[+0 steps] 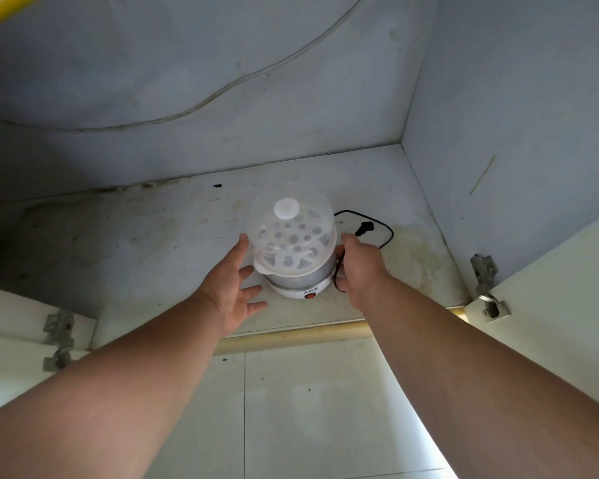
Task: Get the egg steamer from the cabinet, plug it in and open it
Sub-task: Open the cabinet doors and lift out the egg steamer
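The egg steamer (293, 248) stands on the floor of an open wall cabinet (173, 243). It has a clear domed lid with a white knob, a perforated white egg tray inside, a metal bowl and a white base with a red switch. Its black cord and plug (465, 232) lie loose to the right of it. My left hand (234, 283) is spread open at the steamer's left side, thumb by the lid. My right hand (358, 266) is against the right side of the base, fingers curled by the cord where it leaves the base.
Both cabinet doors stand open, with metal hinges at the left (59, 340) and right (486, 286). A thin cable (222, 89) runs along the grey back wall. A yellow pipe (0, 10) crosses the top left corner. White tiles (291, 409) lie below the cabinet.
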The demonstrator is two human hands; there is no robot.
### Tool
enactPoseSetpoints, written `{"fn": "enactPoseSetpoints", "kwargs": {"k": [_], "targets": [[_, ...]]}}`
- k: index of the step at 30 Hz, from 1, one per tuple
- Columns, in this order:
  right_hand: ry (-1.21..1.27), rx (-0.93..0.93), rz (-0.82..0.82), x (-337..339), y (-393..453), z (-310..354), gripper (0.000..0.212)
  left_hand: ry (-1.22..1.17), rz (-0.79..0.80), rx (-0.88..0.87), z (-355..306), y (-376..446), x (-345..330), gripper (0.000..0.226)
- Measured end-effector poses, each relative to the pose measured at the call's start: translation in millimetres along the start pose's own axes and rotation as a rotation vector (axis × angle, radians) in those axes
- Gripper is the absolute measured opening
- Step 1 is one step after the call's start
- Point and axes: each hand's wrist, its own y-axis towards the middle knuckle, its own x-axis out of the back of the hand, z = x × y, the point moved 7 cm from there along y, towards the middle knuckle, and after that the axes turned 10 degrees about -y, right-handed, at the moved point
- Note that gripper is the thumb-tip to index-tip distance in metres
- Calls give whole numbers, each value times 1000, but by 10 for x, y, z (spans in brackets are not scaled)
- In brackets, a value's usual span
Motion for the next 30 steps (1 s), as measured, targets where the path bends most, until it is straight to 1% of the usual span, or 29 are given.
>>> {"fn": "enactPoseSetpoints", "kwargs": {"k": [2,4,7,11,14,18,19,20,23,25,27,30], "targets": [[13,14,8,-16,17,4,48,-3,14,3,16,6,-46,85],[2,33,23,-32,38,20,59,-2,22,4,33,14,-81,81],[-42,66,55,-96,12,68,64,-10,24,8,50,10,-102,85],[-98,84,36,-112,-46,74,71,6,27,1,35,-11,-85,88],[-88,63,16,-89,-69,56,77,12,30,6,40,-11,-65,89],[-113,66,13,-83,-198,75,102,6,7,12,102,-76,-64,90],[-117,68,16,-78,-237,85,102,1,3,17,118,-110,-67,89],[-116,65,18,-71,-271,86,98,-2,1,24,132,-151,-68,88],[-99,55,34,-45,-420,97,74,-14,4,32,108,-295,-56,88],[-75,58,46,-32,-523,117,64,-17,2,27,66,-387,-42,87],[-87,69,53,-34,-669,169,60,-22,-6,22,17,-515,-24,80],[-92,82,64,-58,-916,264,58,-41,-7,6,-45,-739,-14,62]]}}
